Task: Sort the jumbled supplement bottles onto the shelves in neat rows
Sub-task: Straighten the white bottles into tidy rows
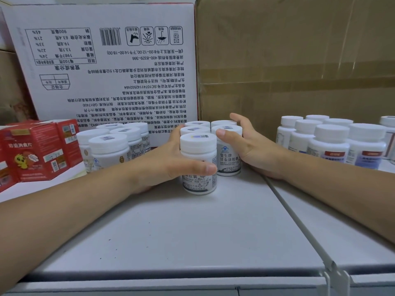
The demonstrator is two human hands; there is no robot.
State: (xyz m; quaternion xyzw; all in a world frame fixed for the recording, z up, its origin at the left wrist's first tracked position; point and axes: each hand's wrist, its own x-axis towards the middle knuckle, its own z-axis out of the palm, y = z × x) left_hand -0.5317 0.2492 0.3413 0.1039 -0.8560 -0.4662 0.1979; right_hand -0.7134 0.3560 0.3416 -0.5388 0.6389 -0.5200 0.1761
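Five white-capped supplement bottles (227, 146) stand upright in a tight block mid-shelf (192, 231), dead ahead between the hands. The left hand (168, 159) presses the block's left side, thumb across the front bottle (198, 150). The right hand (252, 146) presses its right side, thumb on a cap. Fingers near straight; nothing lifted. Block's long axis runs front-to-back; both hands equally near.
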